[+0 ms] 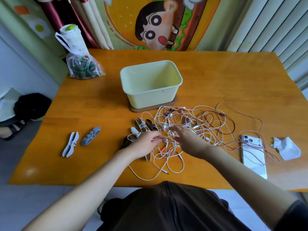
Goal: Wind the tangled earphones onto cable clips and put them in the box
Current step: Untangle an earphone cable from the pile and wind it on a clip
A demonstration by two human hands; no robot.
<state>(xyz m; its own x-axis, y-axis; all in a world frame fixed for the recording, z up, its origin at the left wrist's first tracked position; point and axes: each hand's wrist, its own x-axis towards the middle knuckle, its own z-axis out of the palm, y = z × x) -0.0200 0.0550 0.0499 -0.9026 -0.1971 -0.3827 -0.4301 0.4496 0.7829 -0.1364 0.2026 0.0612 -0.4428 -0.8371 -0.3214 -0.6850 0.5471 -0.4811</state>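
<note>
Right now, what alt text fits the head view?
A left hand pinches a cable and a right hand reaches into tangled white and red earphones on an orange table. Behind stands an empty box; grey clips lie left, a phone right.

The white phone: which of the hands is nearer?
Right. The right hand rests on the earphone tangle, left of the phone; the left hand is farther left, by the cable clips.

Home room, cartoon hanging (156, 24), curtains (93, 22)
</note>
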